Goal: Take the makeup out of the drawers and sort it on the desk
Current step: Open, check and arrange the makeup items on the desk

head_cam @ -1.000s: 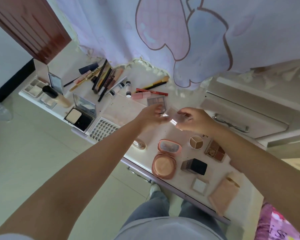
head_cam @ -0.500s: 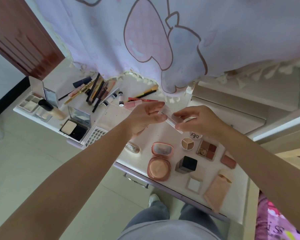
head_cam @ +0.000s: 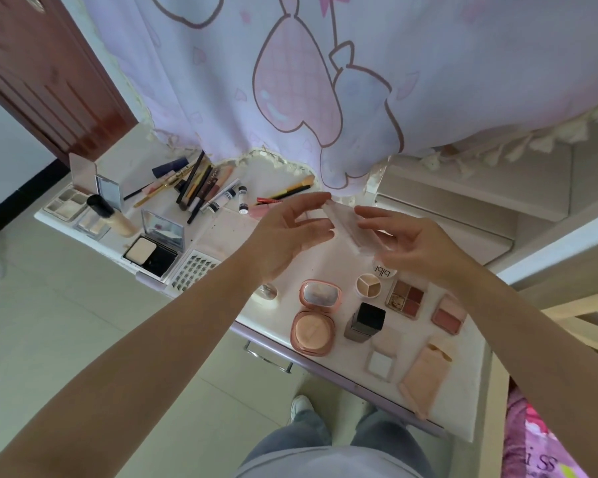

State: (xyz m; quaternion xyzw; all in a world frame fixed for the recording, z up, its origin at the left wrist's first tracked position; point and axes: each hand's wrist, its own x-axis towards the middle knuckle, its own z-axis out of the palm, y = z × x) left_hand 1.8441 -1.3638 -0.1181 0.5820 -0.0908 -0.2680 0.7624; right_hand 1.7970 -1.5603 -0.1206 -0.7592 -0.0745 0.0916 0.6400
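Fingers of the left hand (head_cam: 283,232) spread and lightly curved, tips meeting one end of a clear plastic case (head_cam: 347,227); fingers of the right hand (head_cam: 418,246) pinch its other end. Case held in the air between both hands, above the middle of the desk (head_cam: 463,391); contents too translucent to identify.

Sorted, as far as visible:
- Far left: open mirrored palettes (head_cam: 80,201) and a foundation bottle (head_cam: 113,215).
- Far centre: a bundle of pencils and brushes (head_cam: 194,184), two small white tubes (head_cam: 235,198) beside it.
- Near left: black powder compact (head_cam: 154,250), lid up; lash tray (head_cam: 194,270) just beside it.
- Near right: pink cushion compact (head_cam: 315,317), round three-part pot (head_cam: 368,284), four-pan eyeshadow (head_cam: 407,299), blush pan (head_cam: 448,313), black-capped square bottle (head_cam: 365,320), small white square case (head_cam: 380,364), peach pouch (head_cam: 425,376).

Progress, judged: well advanced, groups already formed; the held case has yet to be given a place.

Obscured: a small item (head_cam: 268,292) under the left wrist; a lid with lettering (head_cam: 384,270) half behind the right hand. Drawer handle (head_cam: 268,355) shows below the desk edge, drawer interiors not visible, so what remains inside cannot be told. A printed curtain (head_cam: 325,81) covers the desk's far side.
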